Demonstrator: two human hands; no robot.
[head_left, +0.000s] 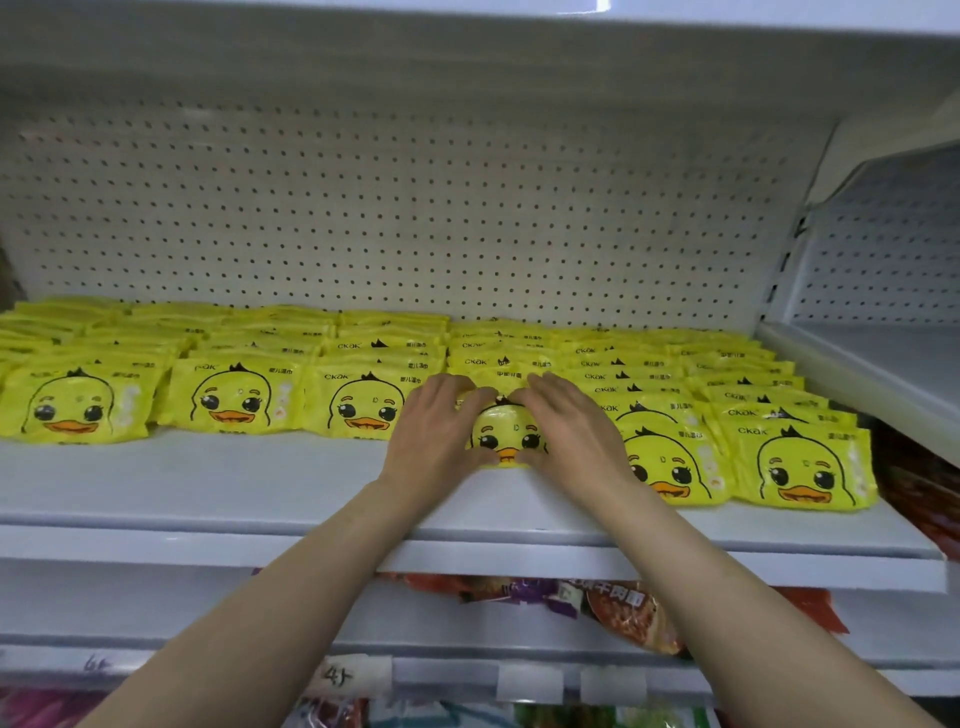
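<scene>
The left hand (434, 434) and right hand (574, 431) grip the yellow duck packet (506, 434) in the front row on the shelf (234, 483), fingers curled over its far edge and thumbs pinching its near edge, and should square it evenly between the neighbouring packets (363, 408).
</scene>
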